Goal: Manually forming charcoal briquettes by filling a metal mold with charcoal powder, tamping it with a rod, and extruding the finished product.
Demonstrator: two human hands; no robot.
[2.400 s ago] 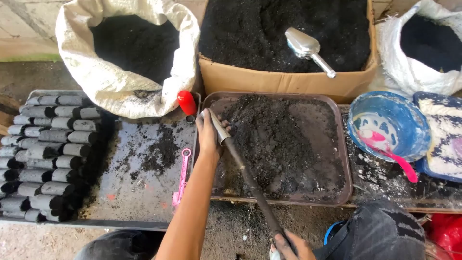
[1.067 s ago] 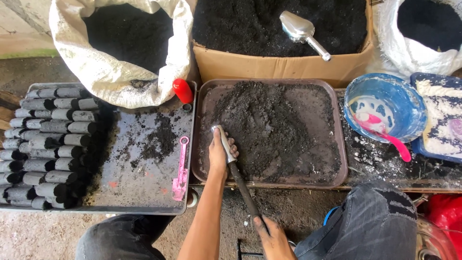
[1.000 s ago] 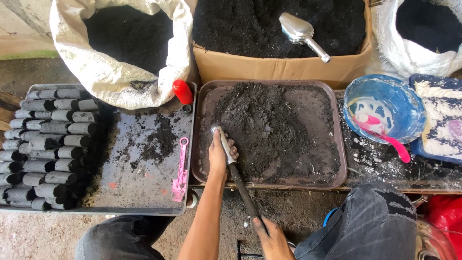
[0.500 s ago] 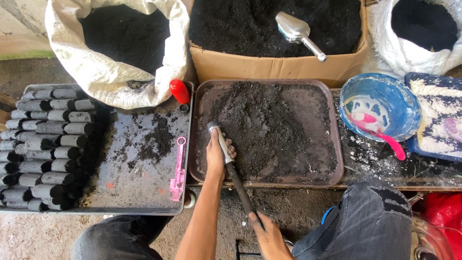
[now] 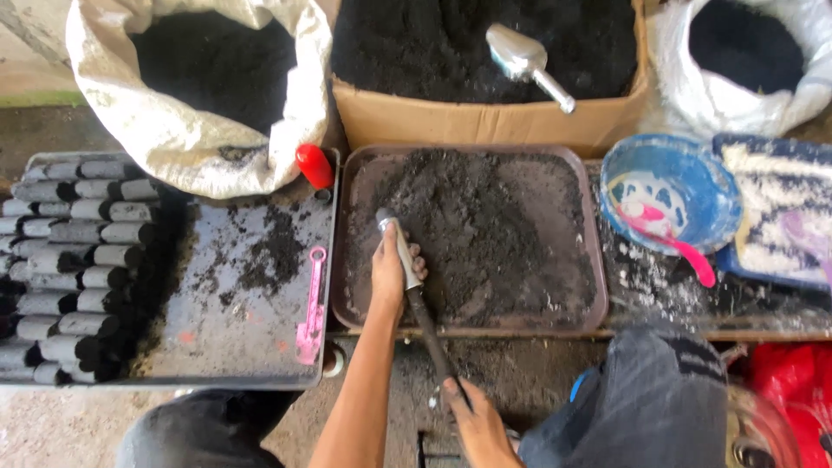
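Note:
My left hand is wrapped around a metal tube, whose tip rests in the dark powder near the left side of a brown tray. A dark rod runs out of the tube toward me over the tray's near rim. Its lower end is gripped by my right hand at the bottom of the view. The tool lies slanted, tip away from me.
Left of the brown tray, a dark tray holds a pink tool, a red cap and rows of black cylinders. Behind are an open sack, a box with a metal scoop, and a blue bowl.
My left hand and the tube's tip have come from the tray's far left corner toward its near side. Over the last second they hardly move; the view shifts slightly.

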